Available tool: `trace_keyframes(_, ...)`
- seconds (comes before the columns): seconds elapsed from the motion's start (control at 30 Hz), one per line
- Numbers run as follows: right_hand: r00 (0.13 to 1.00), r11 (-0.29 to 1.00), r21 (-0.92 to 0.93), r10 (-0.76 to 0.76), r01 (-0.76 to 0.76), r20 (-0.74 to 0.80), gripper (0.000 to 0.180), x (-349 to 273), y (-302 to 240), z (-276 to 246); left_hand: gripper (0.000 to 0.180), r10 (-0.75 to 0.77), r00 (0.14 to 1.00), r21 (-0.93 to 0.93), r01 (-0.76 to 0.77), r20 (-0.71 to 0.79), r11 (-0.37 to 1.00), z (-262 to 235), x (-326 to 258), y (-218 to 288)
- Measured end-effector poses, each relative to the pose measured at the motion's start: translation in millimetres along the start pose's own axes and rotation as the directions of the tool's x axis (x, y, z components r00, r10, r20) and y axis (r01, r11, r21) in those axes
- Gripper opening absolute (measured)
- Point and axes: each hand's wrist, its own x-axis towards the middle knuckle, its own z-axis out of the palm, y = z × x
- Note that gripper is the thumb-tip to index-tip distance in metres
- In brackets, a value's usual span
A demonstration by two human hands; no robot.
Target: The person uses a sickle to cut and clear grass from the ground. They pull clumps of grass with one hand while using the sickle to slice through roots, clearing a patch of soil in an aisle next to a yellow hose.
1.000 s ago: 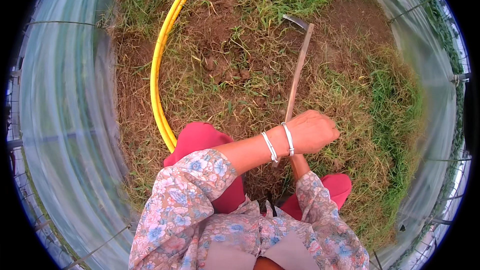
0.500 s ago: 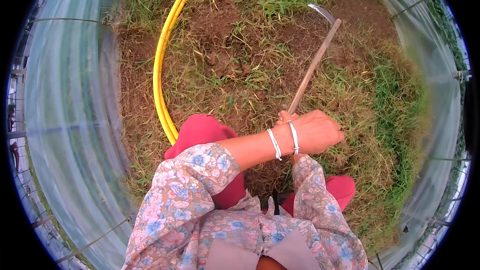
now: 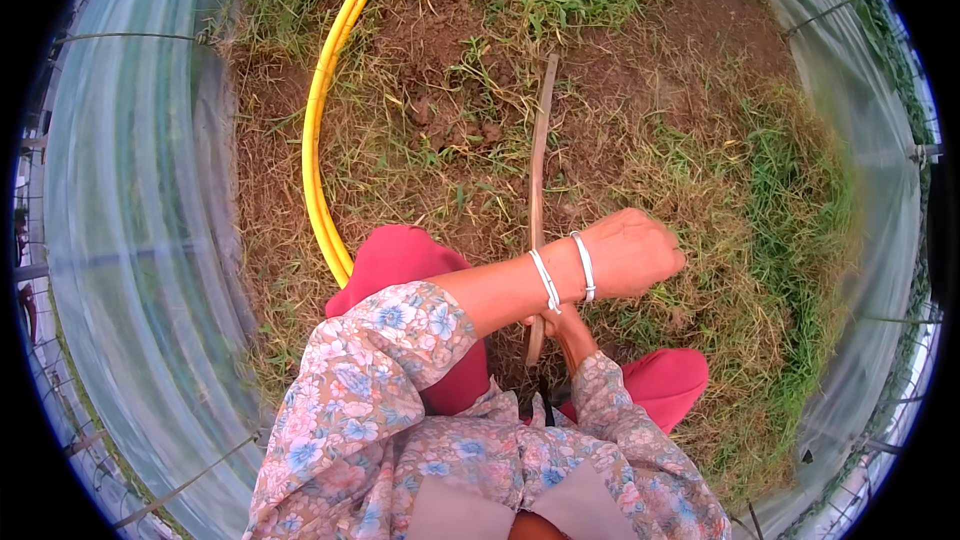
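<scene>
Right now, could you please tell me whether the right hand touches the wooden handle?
Touching: the head view shows the right hand, partly hidden, closed around the wooden handle.

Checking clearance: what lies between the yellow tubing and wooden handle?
The head view shows soil, grass and, lower, a red-clad knee between tubing and wooden handle.

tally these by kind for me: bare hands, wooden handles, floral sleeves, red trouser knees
Bare hands: 2 (left hand; right hand, partly hidden)
Wooden handles: 1 (wooden handle)
Floral sleeves: 2 (left sleeve; right sleeve)
Red trouser knees: 2 (left knee; right knee)
Total: 7
</scene>
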Motion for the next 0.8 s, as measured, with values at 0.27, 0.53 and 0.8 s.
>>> trace_keyframes(0.27,0.958,0.994,-0.102,0.002,-0.032,-0.286,0.012,-92.9,-24.3,-16.7,0.009,-0.026,1.0,0.084,0.026,-0.005,0.996,-3.4,-0.5,-10.0)
trace_keyframes(0.53,0.973,0.904,-0.418,-0.168,0.087,-0.161,0.015,77.2,-31.4,30.0,0.009,-0.006,0.999,0.043,0.004,0.044,0.999,-9.8,-3.9,10.9)
trace_keyframes(0.8,0.969,0.972,-0.187,-0.176,0.143,-0.176,0.009,58.7,-50.8,10.3,0.008,0.007,1.0,0.025,-0.007,0.021,1.0,-3.9,0.4,4.3)
